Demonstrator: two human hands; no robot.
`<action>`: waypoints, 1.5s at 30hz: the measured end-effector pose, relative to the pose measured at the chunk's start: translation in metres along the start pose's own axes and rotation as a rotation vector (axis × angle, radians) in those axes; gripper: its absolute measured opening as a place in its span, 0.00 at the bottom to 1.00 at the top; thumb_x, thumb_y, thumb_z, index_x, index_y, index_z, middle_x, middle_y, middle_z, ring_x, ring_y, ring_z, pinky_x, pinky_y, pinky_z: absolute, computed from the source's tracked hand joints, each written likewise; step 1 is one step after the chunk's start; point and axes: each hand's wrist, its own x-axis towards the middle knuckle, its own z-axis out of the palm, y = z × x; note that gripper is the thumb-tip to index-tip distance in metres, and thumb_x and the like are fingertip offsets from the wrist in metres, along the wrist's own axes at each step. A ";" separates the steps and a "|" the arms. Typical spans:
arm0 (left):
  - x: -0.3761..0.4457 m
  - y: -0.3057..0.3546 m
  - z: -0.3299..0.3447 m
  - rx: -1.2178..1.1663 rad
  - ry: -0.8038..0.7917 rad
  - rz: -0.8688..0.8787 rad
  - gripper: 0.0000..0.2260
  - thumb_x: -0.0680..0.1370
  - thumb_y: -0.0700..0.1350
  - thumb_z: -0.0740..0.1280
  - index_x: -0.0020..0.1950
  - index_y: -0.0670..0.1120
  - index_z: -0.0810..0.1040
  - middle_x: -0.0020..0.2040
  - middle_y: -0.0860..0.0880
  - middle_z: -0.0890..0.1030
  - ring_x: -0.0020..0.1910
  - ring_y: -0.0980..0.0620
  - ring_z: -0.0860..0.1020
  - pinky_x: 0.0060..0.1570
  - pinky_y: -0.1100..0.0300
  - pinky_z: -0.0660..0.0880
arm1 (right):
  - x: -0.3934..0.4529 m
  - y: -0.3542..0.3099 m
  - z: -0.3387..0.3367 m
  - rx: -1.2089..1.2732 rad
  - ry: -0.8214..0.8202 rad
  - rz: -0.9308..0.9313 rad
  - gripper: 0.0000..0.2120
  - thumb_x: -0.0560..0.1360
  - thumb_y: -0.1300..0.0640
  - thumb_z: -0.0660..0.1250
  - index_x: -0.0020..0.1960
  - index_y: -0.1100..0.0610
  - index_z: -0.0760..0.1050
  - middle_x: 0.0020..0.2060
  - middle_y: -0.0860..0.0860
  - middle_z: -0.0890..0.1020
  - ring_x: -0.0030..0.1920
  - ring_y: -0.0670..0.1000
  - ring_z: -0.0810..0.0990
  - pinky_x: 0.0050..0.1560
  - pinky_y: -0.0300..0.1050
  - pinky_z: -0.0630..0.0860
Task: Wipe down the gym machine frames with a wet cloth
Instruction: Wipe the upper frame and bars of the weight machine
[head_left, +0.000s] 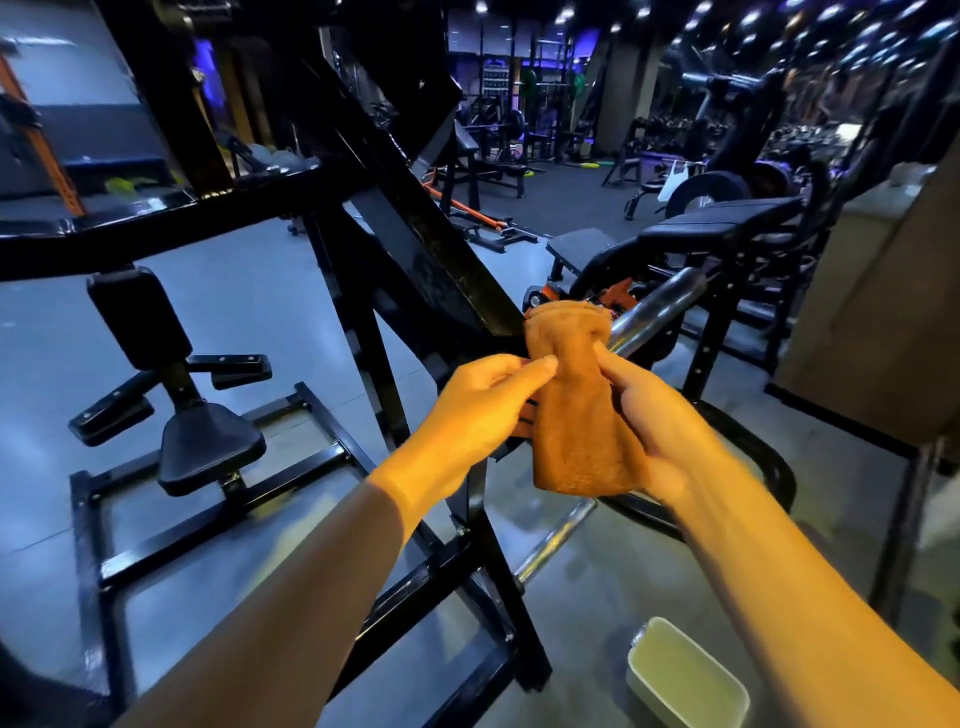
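I have the folded orange terry cloth (582, 415) held upright between both hands, left hand (478, 410) pinching its side, right hand (654, 410) wrapped behind it, fingers clamped, probably refolding a clean face before the slanted black steel machine frame (415, 228) just beyond.

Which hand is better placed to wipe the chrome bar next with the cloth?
Probably the right hand: it grips the cloth on the side next to the chrome bar. The left hand only pinches the cloth's far edge.
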 end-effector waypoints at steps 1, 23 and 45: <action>-0.002 0.000 0.001 -0.001 -0.003 -0.011 0.13 0.82 0.53 0.67 0.58 0.46 0.83 0.50 0.48 0.87 0.49 0.51 0.86 0.48 0.58 0.83 | 0.000 0.000 0.003 -0.005 0.020 -0.017 0.24 0.83 0.43 0.64 0.68 0.60 0.79 0.65 0.63 0.81 0.65 0.63 0.81 0.67 0.64 0.76; 0.010 -0.001 -0.022 -0.165 -0.014 0.101 0.20 0.82 0.33 0.66 0.71 0.50 0.78 0.62 0.50 0.84 0.59 0.50 0.83 0.61 0.54 0.80 | 0.044 -0.008 0.045 -0.680 0.250 -0.554 0.11 0.86 0.47 0.58 0.59 0.50 0.77 0.46 0.45 0.80 0.49 0.41 0.81 0.45 0.37 0.75; 0.108 0.010 -0.078 -0.245 0.432 0.271 0.25 0.87 0.59 0.52 0.83 0.55 0.58 0.81 0.57 0.62 0.78 0.60 0.62 0.75 0.63 0.61 | 0.131 0.009 0.074 -1.304 0.240 -1.000 0.29 0.85 0.47 0.63 0.83 0.52 0.59 0.74 0.47 0.72 0.72 0.47 0.70 0.62 0.43 0.73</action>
